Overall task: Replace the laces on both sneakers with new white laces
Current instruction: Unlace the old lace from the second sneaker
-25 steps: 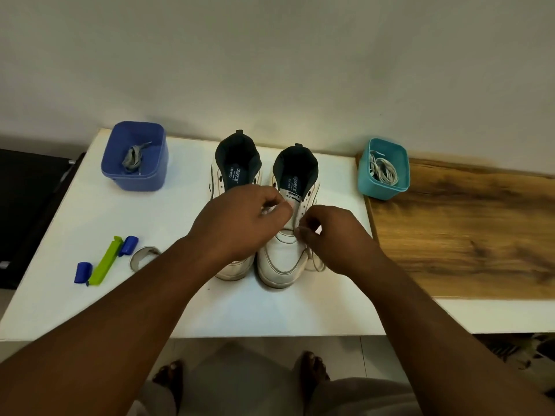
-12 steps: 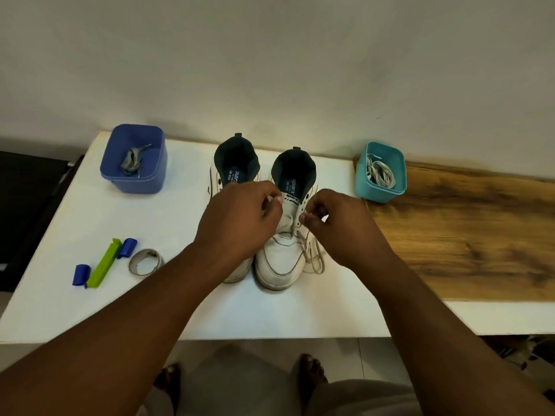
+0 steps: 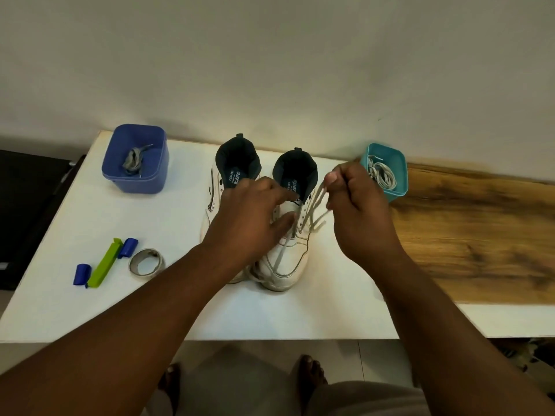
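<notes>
Right hand now lifted up and away from the right sneaker, toward the teal tub, pinching the pale lace drawn taut from the eyelets. Left hand resting open-fingered on that sneaker's tongue. Left sneaker touching alongside, unlaced. Both white, dark-lined, mid-table.

Teal bin crowds right hand.
</notes>
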A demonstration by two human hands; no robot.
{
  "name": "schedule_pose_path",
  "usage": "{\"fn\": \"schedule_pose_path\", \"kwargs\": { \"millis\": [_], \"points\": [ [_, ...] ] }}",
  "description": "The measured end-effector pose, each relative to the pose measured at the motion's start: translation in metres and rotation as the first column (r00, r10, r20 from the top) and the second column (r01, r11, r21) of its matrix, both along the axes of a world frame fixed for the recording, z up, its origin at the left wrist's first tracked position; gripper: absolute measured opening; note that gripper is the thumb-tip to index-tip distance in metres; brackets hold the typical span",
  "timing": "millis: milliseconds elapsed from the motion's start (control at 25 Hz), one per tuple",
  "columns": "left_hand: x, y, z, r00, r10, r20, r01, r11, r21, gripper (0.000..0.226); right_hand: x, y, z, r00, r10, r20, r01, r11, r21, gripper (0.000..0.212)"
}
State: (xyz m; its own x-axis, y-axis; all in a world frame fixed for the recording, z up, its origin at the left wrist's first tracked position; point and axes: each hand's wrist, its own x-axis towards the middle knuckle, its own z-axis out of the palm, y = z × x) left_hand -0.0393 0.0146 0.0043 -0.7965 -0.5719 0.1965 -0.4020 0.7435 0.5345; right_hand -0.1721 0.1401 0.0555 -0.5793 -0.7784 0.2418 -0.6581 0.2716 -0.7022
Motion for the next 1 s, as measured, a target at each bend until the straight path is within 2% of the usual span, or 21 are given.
{"fn": "schedule_pose_path", "kwargs": {
  "millis": [80,160,280,320,400,480,560,600,640,680,720,760,800,840,880,1000],
  "points": [
    [-0.003,0.004,-0.003,0.997,-0.074,-0.019,0.075,0.995,0.058,0.026,0.009,-0.003,0.011,0.983,0.122,0.137,-0.081,0.958,-0.274,0.02],
    [-0.005,0.005,-0.004,0.991,-0.076,-0.114,0.095,0.981,0.17,0.019,0.009,-0.007,0.009,0.958,0.141,0.25,-0.029,0.913,-0.406,0.019],
    [-0.006,0.006,0.013,0.923,0.094,-0.374,0.07,0.913,0.402,0.012,-0.006,-0.008,-0.003,0.908,-0.085,0.411,0.227,0.923,-0.311,0.02],
    [-0.007,0.006,0.02,0.9,0.128,-0.416,0.079,0.892,0.445,0.01,-0.009,-0.007,-0.004,0.886,-0.133,0.445,0.276,0.922,-0.273,0.021],
    [-0.006,0.01,0.025,0.936,0.048,-0.349,0.113,0.898,0.425,0.022,-0.008,-0.005,0.0,0.877,-0.065,0.477,0.264,0.893,-0.364,0.02],
    [-0.006,0.016,0.014,0.985,-0.106,-0.133,0.136,0.961,0.243,0.033,0.001,-0.005,0.015,0.909,0.103,0.405,0.153,0.82,-0.551,0.019],
    [-0.007,0.021,0.001,0.99,-0.143,0.012,0.14,0.982,0.13,0.022,0.008,-0.004,0.028,0.933,0.17,0.316,0.088,0.744,-0.662,0.016],
    [-0.007,0.022,0.0,0.992,-0.126,-0.009,0.126,0.98,0.157,0.017,0.008,-0.003,0.03,0.945,0.154,0.29,0.09,0.728,-0.68,0.015],
    [-0.008,0.022,0.001,0.991,-0.093,-0.099,0.112,0.97,0.218,0.016,0.006,-0.002,0.03,0.958,0.101,0.267,0.107,0.742,-0.662,0.014],
    [-0.009,0.02,0.005,0.975,-0.029,-0.22,0.091,0.956,0.279,0.016,0.001,-0.001,0.025,0.97,0.014,0.242,0.135,0.798,-0.588,0.013],
    [-0.009,0.018,0.012,0.938,0.053,-0.342,0.065,0.944,0.324,0.016,-0.005,-0.001,0.017,0.975,-0.079,0.207,0.163,0.889,-0.429,0.012],
    [-0.009,0.016,0.02,0.885,0.127,-0.448,0.04,0.937,0.346,0.015,-0.011,0.0,0.007,0.976,-0.132,0.171,0.163,0.97,-0.181,0.01],
    [-0.008,0.015,0.029,0.831,0.171,-0.529,0.028,0.938,0.346,0.013,-0.014,0.002,-0.003,0.981,-0.135,0.139,0.121,0.987,0.104,0.007],
    [-0.007,0.016,0.036,0.794,0.179,-0.581,0.034,0.941,0.336,0.014,-0.015,0.004,-0.012,0.99,-0.091,0.108,0.051,0.943,0.328,0.006],
    [-0.006,0.018,0.044,0.774,0.151,-0.615,0.06,0.95,0.308,0.015,-0.013,0.006,-0.019,0.997,-0.019,0.077,-0.017,0.895,0.445,0.007],
    [-0.004,0.025,0.047,0.744,-0.002,-0.668,0.138,0.979,0.151,0.02,-0.003,0.001,-0.025,0.992,0.094,0.082,-0.121,0.887,0.446,0.011]
  ]
}}
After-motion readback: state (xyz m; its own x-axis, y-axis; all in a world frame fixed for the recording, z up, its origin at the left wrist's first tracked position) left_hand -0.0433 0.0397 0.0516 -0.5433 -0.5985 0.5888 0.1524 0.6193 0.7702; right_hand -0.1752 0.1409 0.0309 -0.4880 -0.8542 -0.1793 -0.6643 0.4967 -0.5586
